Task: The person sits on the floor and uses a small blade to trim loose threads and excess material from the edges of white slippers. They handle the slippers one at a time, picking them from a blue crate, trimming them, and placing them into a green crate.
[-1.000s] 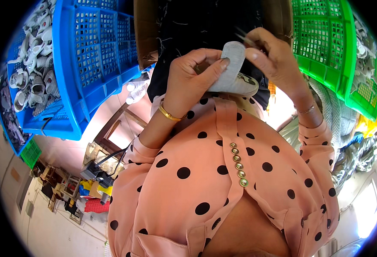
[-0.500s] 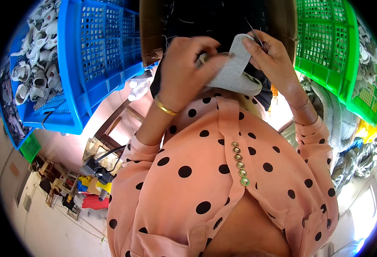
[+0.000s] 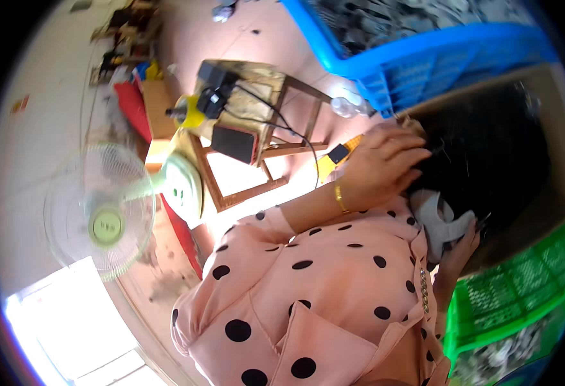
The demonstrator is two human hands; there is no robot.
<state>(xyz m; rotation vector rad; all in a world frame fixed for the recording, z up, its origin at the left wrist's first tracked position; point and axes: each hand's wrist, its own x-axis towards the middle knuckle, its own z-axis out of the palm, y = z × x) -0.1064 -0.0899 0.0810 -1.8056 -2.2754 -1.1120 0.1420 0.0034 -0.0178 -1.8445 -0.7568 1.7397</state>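
Note:
My left hand (image 3: 385, 164), with a gold bracelet at its wrist, hangs over the near edge of a cardboard box (image 3: 520, 248). Its fingers are stretched and slightly apart, with nothing visible in them. To its right and closer to my body, a light-grey fabric shoe (image 3: 433, 222) rests near my shirt front. My right hand (image 3: 464, 248) grips the shoe from its right side, the fingers partly hidden. A small thin dark shape shows by those fingertips, too blurred to name. Dark cloth (image 3: 482, 148) with loose threads fills the box beyond both hands.
A blue basket (image 3: 417, 55) of shoes stands beyond the box, a green basket (image 3: 514, 296) on the right. To the left are a wooden stool (image 3: 263, 96) with a phone (image 3: 234, 144), a black cord, and a pale green fan (image 3: 106, 225).
The view has swung to the left, bringing the stool and fan in. My left hand has come off the shoe and opened. My right hand still holds the shoe.

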